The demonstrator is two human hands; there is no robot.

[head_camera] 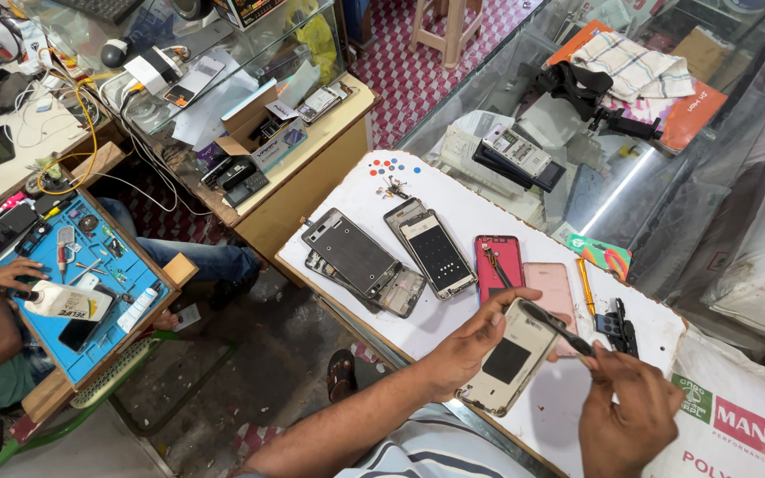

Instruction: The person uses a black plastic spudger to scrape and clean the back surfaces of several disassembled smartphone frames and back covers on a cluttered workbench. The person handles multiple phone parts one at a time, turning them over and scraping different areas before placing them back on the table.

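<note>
Phone back cover (511, 358), pale, tilted above the white surface (453, 327), gripped by the left hand (467, 345) to steady it; right hand (626, 412) pinches dark tweezers (558, 327) against its edge.

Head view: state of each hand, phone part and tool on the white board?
Left hand: gripping gold phone back cover, inner side up.
Right hand: holding dark pry tool, tip on the cover.
Phone with screen: flat, dark.
Metal phone frame: stripped, lying flat.
Red back cover: off, lying flat.
</note>
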